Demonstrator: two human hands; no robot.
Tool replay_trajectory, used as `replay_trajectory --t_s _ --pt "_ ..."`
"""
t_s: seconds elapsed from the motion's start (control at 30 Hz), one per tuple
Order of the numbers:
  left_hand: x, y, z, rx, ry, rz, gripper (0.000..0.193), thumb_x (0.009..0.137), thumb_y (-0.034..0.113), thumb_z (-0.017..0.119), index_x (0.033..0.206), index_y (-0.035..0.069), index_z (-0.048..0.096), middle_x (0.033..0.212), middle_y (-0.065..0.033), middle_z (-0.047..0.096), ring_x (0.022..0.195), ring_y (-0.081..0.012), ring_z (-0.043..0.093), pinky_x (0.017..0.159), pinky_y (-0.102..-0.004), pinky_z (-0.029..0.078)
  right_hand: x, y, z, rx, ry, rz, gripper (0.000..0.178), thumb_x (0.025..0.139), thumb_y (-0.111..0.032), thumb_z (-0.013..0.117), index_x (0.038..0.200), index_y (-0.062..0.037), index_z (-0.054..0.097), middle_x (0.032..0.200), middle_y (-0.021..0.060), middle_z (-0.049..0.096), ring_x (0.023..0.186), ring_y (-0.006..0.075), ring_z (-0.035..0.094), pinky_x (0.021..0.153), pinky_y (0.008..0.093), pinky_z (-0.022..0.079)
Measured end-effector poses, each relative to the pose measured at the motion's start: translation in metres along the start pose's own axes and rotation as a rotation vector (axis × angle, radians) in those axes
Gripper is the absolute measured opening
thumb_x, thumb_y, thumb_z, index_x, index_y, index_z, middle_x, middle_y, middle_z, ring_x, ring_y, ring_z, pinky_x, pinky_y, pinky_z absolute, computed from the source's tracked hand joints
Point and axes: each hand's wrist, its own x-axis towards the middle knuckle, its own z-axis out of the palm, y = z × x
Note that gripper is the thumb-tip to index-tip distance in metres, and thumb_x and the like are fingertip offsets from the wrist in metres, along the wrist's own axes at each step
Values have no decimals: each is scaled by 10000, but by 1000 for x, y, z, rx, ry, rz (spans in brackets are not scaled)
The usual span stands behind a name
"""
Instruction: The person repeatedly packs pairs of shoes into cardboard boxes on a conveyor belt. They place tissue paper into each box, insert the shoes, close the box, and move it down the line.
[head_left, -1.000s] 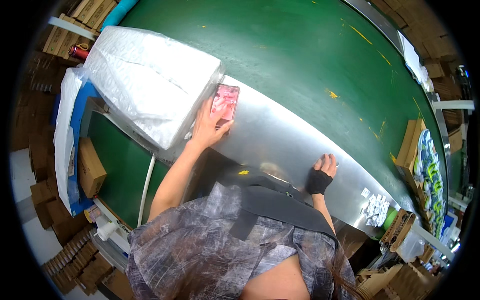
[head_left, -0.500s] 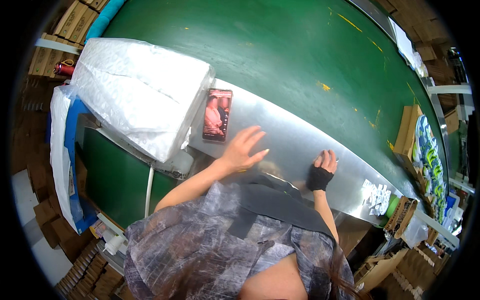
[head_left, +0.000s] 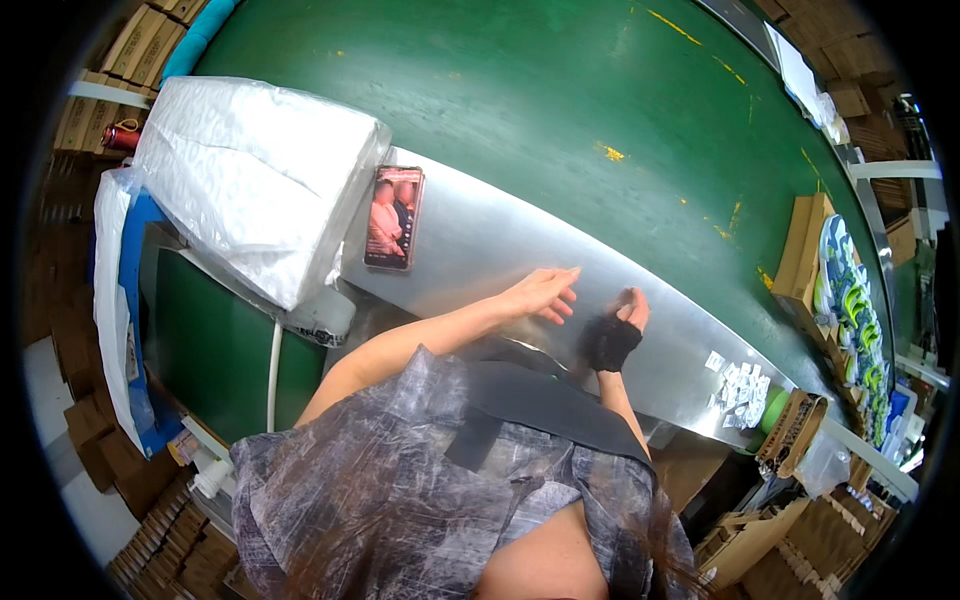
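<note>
Bare and raised over the metal strip (head_left: 470,225), my left hand (head_left: 545,294) has its fingers stretched out and nothing visible in it. Close by on its right is my right hand (head_left: 618,332), in a black fingerless glove. Its fingers are curled together; what they hold, if anything, is hidden. A small gap separates the two hands. Small white packets (head_left: 742,395) lie in a loose pile on the strip, to the right of my right hand. To the left of my left hand, a phone (head_left: 394,218) with a lit screen lies flat on the metal.
A large plastic-wrapped white bundle (head_left: 255,175) stands at the left beside the phone. Beyond the strip runs a green belt (head_left: 500,110). A cardboard box (head_left: 800,250) with blue, white and yellow-green items (head_left: 848,300) is at the right. Near the packets is a brown cardboard piece (head_left: 790,435).
My left hand has moved right, toward my right hand, and turned on its side. The right hand's fingers have curled in. The whole view has shifted slightly.
</note>
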Motion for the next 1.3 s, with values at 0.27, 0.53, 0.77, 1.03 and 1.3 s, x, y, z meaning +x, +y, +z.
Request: replay_trajectory --t_s 0.27,0.53,0.77,1.03,1.3 --pt "28 -18 32 -713 -323 -41 563 883 472 403 1204 9 409 1163 -163 480 1010 -281 520 848 -476 429 22 -72 -40 584 -527 265 430 856 -212 493 1245 -54 402 1197 122 488 1052 187 480 854 292 397" --pt "34 -43 42 -597 16 -3 315 880 379 477 931 74 536 686 -19 527 623 -135 512 561 -276 409 217 255 -186 407 180 92 113 822 -163 526 779 -62 551 697 11 505 637 139 484 573 263 410" --pt "5 -59 41 -630 282 139 294 875 282 459 1037 43 513 838 -93 598 727 -204 594 636 -327 498 332 297 -308 975 472 768 312 752 -327 651 901 -73 548 775 95 494 784 222 496 630 304 465" --pt "3 -66 42 -509 296 191 230 887 132 465 1092 36 503 949 -142 607 816 -246 619 674 -344 520 315 240 -248 1084 307 646 281 748 -318 667 823 -93 517 636 56 507 528 159 413 466 272 369" --pt "7 -47 28 -299 174 83 315 897 162 469 1190 48 451 948 -143 609 794 -228 628 651 -311 519 179 127 -139 1151 89 886 271 724 -251 695 731 -137 449 548 14 378 469 147 385 461 286 381"
